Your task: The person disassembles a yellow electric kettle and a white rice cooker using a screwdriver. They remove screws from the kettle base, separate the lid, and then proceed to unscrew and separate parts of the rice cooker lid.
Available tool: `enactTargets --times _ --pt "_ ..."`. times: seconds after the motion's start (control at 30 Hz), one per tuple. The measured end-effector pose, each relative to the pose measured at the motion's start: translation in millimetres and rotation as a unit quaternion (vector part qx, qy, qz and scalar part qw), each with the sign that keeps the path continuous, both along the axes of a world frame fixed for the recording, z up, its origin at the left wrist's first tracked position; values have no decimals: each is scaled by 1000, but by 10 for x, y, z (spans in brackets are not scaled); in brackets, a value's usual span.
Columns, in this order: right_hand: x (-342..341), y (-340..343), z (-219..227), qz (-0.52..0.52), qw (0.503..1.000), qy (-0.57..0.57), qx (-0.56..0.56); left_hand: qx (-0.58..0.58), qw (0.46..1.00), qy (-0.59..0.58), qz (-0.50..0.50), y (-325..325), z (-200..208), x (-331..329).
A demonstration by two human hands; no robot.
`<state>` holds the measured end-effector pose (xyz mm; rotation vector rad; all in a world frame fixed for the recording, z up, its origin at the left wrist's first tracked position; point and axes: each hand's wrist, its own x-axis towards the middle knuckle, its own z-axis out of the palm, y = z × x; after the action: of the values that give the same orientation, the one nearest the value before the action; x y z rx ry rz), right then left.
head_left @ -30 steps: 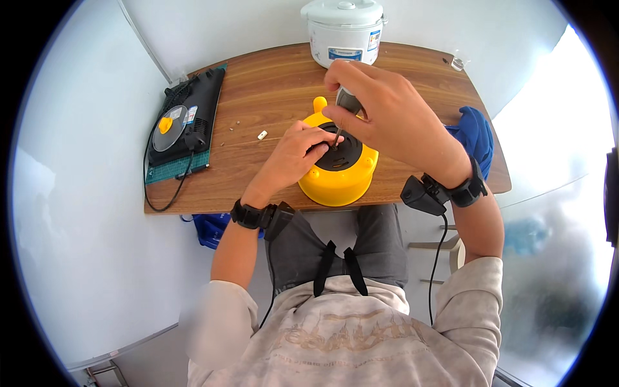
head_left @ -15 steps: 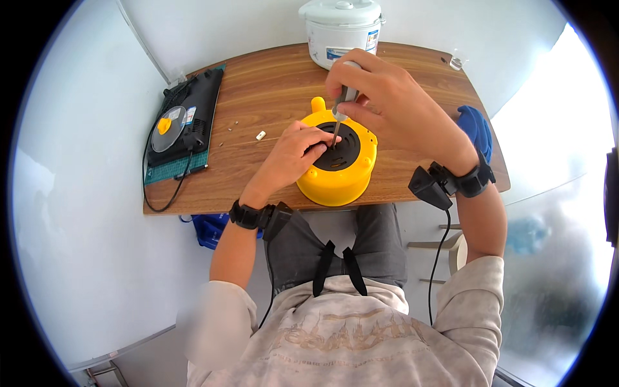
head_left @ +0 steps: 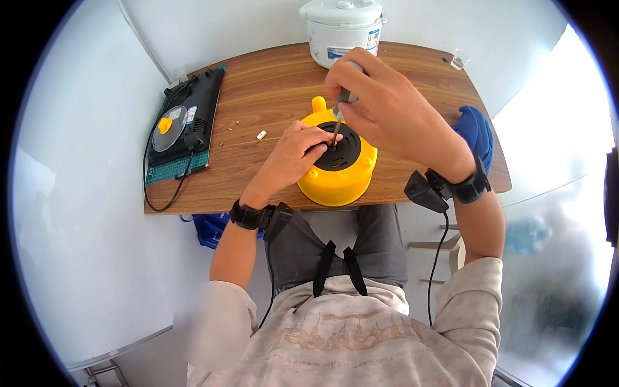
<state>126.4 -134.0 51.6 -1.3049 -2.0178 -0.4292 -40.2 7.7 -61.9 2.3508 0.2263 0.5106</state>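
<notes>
An upturned yellow round housing (head_left: 335, 188) with small feet and a slotted black disc (head_left: 346, 155) in its underside sits at the table's near edge. My right hand (head_left: 380, 93) grips the grey handle of a screwdriver (head_left: 338, 115) from above. The screwdriver stands nearly upright, its tip at the middle of the black disc. My left hand (head_left: 295, 151) rests on the housing's left side, its thumb and forefinger bent together around the screwdriver's tip. Whatever lies between those fingertips is too small to make out.
Behind stands a white rice cooker (head_left: 342, 32). To the left, a black flat appliance (head_left: 188, 122) with a glass lid (head_left: 169, 129) lies on a green mat (head_left: 158, 172), its cord trailing. A small white piece (head_left: 261, 135) and tiny bits lie nearby. Blue cloth (head_left: 474, 132) is at right.
My right hand and wrist have turned slightly around the screwdriver's handle, the wrist shifting a little left. My left hand and the yellow housing stay in place.
</notes>
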Motion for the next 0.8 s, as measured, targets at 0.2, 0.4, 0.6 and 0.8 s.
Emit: enactTargets --times 0.2,0.4,0.6,0.8 --pt "-27 1 -18 -30 999 13 -39 15 1000 3 -3 7 2 -2" --pt "-25 11 -25 -19 1000 -8 -20 21 1000 -2 -3 3 5 3" --pt "20 20 -50 -7 999 47 -26 11 1000 1 -7 12 -19 8" --pt "25 9 -16 0 998 48 -36 2 1000 -8 -3 14 -45 8"
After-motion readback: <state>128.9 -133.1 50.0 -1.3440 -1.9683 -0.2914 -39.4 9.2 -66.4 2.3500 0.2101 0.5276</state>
